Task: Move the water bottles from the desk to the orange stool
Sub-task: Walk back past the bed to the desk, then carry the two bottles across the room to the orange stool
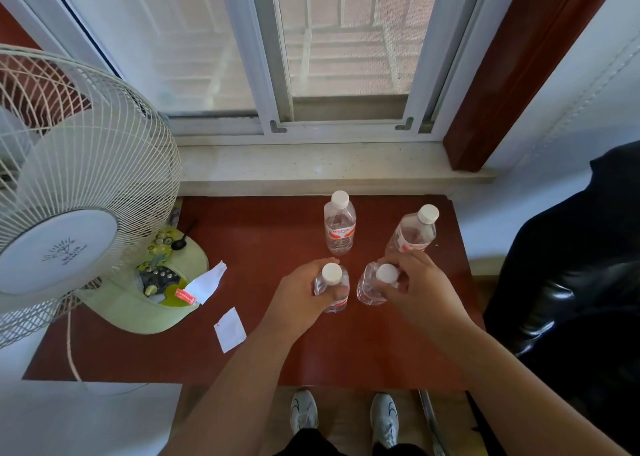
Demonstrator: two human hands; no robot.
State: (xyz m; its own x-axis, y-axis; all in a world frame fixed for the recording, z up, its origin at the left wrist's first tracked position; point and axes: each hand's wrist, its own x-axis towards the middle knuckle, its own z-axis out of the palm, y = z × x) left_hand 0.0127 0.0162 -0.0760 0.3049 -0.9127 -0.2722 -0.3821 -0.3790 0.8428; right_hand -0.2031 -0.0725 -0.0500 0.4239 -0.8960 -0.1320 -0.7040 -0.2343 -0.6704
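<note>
Several clear water bottles with white caps and red labels stand on the red-brown desk (263,234). My left hand (301,293) grips the near left bottle (331,284) around its neck and shoulder. My right hand (412,282) grips the near right bottle (372,284) just under its cap. Two more bottles stand behind them: one upright at the back middle (339,223) and one at the back right (414,230) near the desk's right edge. No orange stool is in view.
A pale green table fan (79,192) fills the desk's left side, its base (152,296) beside two paper slips (229,329). A stone window sill (311,168) runs behind the desk. A black leather chair (571,265) stands to the right. My shoes (346,417) show below the front edge.
</note>
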